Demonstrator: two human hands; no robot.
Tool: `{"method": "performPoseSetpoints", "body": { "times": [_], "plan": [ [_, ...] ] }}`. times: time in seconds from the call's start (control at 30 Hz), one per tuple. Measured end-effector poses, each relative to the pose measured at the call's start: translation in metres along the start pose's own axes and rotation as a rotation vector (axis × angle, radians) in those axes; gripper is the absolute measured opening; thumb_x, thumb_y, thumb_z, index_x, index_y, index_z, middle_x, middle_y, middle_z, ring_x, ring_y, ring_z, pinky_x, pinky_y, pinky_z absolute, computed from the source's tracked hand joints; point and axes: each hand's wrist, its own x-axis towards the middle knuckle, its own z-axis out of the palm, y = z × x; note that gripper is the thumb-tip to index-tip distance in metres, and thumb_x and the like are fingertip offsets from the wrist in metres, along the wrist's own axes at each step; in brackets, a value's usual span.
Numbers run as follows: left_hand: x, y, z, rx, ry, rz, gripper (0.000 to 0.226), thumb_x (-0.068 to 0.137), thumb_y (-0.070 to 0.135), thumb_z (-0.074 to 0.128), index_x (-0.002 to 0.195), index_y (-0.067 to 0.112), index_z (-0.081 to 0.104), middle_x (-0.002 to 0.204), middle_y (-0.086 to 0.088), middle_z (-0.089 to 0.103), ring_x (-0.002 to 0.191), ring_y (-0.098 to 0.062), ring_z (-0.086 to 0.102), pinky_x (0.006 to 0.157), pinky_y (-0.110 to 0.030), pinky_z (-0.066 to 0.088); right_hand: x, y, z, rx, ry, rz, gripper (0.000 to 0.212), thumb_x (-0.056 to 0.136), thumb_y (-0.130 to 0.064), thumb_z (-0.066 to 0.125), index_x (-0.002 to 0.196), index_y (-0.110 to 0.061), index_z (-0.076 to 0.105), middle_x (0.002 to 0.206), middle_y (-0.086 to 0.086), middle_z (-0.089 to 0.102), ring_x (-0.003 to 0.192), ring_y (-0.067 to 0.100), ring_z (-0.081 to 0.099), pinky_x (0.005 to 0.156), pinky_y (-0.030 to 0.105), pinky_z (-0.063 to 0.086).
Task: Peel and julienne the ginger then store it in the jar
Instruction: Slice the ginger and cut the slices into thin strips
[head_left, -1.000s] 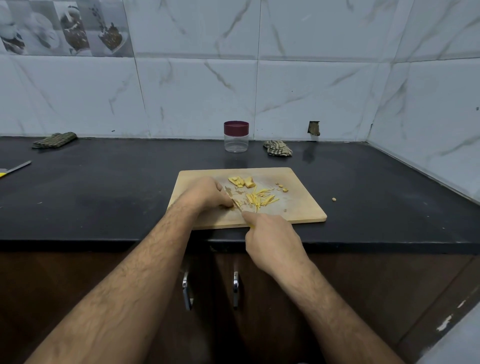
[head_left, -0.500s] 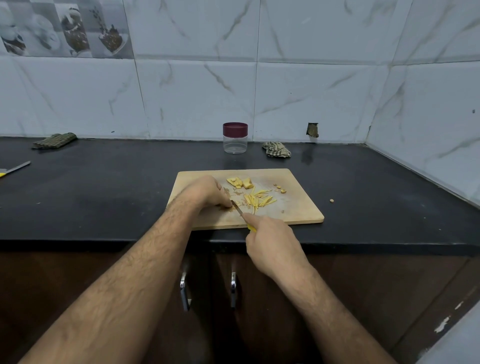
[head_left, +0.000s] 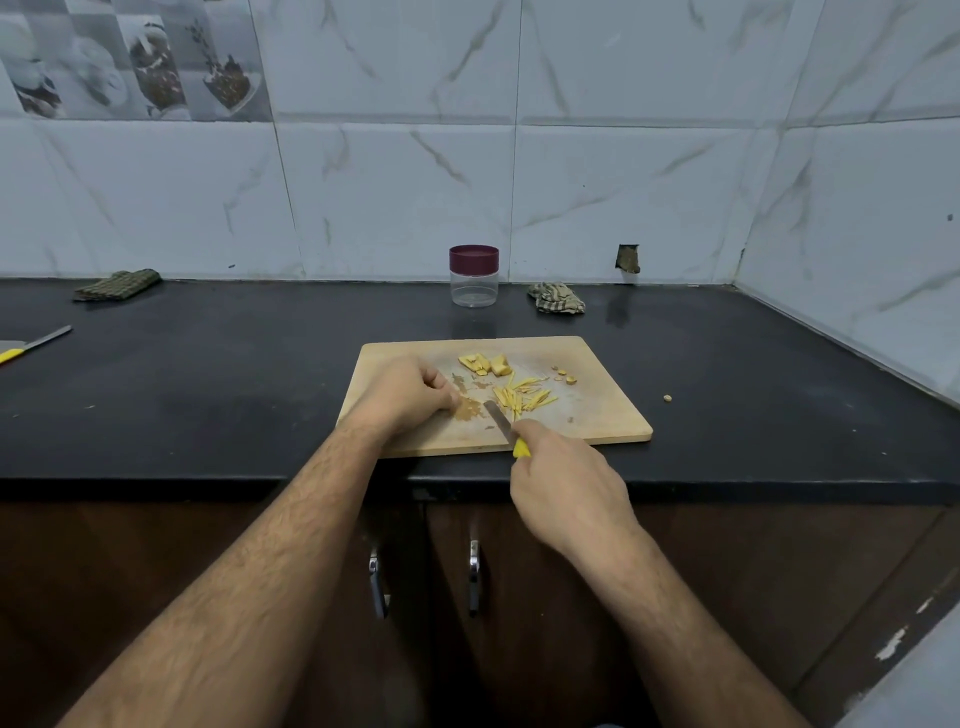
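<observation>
A wooden cutting board (head_left: 597, 415) lies on the black counter. On it are thin yellow ginger strips (head_left: 524, 397), a few thicker ginger slices (head_left: 485, 362) behind them, and small bits (head_left: 565, 375) to the right. My right hand (head_left: 566, 478) grips a yellow-handled knife (head_left: 500, 421), its blade resting on the board just left of the strips. My left hand (head_left: 405, 397) rests on the board with curled fingers beside a patch of brown peel scraps (head_left: 470, 410); whether it holds ginger is hidden. A clear jar with a maroon lid (head_left: 474, 275) stands shut at the wall.
A second yellow-handled knife (head_left: 36, 343) lies at the counter's far left. Folded cloths sit at the back left (head_left: 117, 284) and beside the jar (head_left: 556, 299). A stray ginger bit (head_left: 667, 398) lies right of the board. Cabinet doors with metal handles (head_left: 474, 577) are below.
The knife has drawn back toward me and slightly right, away from my left fingers, exposing brown scraps on the board. My left hand has barely moved.
</observation>
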Motion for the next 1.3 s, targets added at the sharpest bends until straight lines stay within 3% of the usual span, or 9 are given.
{"method": "performPoseSetpoints", "body": {
  "times": [0.07,0.13,0.23,0.37,0.6,0.83,0.93,1.1,1.3],
  "plan": [
    [-0.002,-0.009,-0.002,-0.071,0.090,0.018,0.017,0.083,0.010,0.065,0.068,0.010,0.073,0.075,0.010,0.074,0.076,0.002,0.063,0.069,-0.017,0.047,-0.002,-0.003,0.000,-0.006,0.032,-0.023,0.047,0.100,-0.019,0.036,0.146,-0.031,0.037,0.098,-0.003,0.058,0.088,0.018,0.050,0.069,0.035,0.041],
    [-0.005,-0.016,-0.002,-0.116,0.228,0.026,0.023,0.086,0.015,0.063,0.065,0.012,0.071,0.069,0.008,0.071,0.066,-0.002,0.059,0.063,-0.021,0.044,-0.002,-0.009,0.003,-0.009,0.015,-0.054,0.052,0.100,-0.019,0.036,0.149,-0.034,0.033,0.104,-0.002,0.062,0.095,0.020,0.055,0.072,0.036,0.044],
    [-0.006,-0.019,-0.001,-0.176,0.323,0.019,0.028,0.089,0.022,0.062,0.063,0.018,0.070,0.066,0.010,0.069,0.066,-0.005,0.055,0.064,-0.026,0.040,0.001,-0.012,0.007,-0.042,-0.019,-0.066,0.055,0.099,-0.018,0.037,0.149,-0.040,0.032,0.112,-0.002,0.063,0.100,0.020,0.056,0.076,0.036,0.045],
    [-0.006,-0.019,0.002,-0.182,0.336,0.007,0.025,0.091,0.023,0.060,0.069,0.019,0.070,0.070,0.008,0.071,0.072,-0.004,0.057,0.066,-0.024,0.040,0.006,-0.002,0.003,-0.093,0.039,0.008,0.051,0.100,-0.018,0.037,0.147,-0.037,0.036,0.108,-0.002,0.063,0.086,0.017,0.048,0.067,0.033,0.040],
    [-0.004,-0.020,0.004,-0.161,0.364,-0.001,0.023,0.092,0.025,0.059,0.072,0.020,0.070,0.068,0.007,0.072,0.076,-0.006,0.060,0.068,-0.026,0.042,0.015,-0.021,0.009,-0.080,0.079,-0.062,0.052,0.098,-0.014,0.038,0.146,-0.035,0.040,0.113,0.000,0.065,0.102,0.024,0.058,0.070,0.033,0.040],
    [-0.005,-0.021,0.003,-0.188,0.361,0.004,0.017,0.093,0.027,0.058,0.084,0.020,0.070,0.069,0.009,0.071,0.078,-0.002,0.059,0.067,-0.023,0.040,0.024,-0.011,0.013,-0.129,0.092,0.010,0.054,0.096,-0.012,0.040,0.145,-0.035,0.041,0.110,0.001,0.065,0.098,0.024,0.058,0.067,0.033,0.038],
    [-0.006,-0.022,0.003,-0.182,0.352,0.008,0.019,0.094,0.029,0.058,0.082,0.020,0.070,0.070,0.009,0.071,0.077,-0.001,0.058,0.064,-0.020,0.039,0.021,-0.004,0.008,-0.126,0.120,0.049,0.055,0.096,-0.012,0.038,0.147,-0.034,0.039,0.109,0.001,0.065,0.090,0.022,0.052,0.066,0.033,0.037],
    [-0.007,-0.021,0.004,-0.168,0.329,0.014,0.026,0.094,0.029,0.059,0.074,0.018,0.071,0.070,0.010,0.070,0.072,-0.003,0.057,0.062,-0.023,0.038,0.021,-0.011,0.011,-0.115,0.102,0.000,0.053,0.097,-0.014,0.039,0.146,-0.034,0.040,0.115,0.001,0.065,0.104,0.024,0.058,0.070,0.033,0.039],
    [-0.004,-0.021,0.005,-0.135,0.303,0.009,0.026,0.094,0.032,0.059,0.074,0.019,0.071,0.071,0.009,0.072,0.078,-0.007,0.061,0.065,-0.024,0.041,0.033,-0.008,0.006,-0.072,0.117,0.034,0.048,0.095,-0.012,0.038,0.140,-0.028,0.043,0.095,0.002,0.059,0.083,0.024,0.048,0.065,0.034,0.036]
  ]
}}
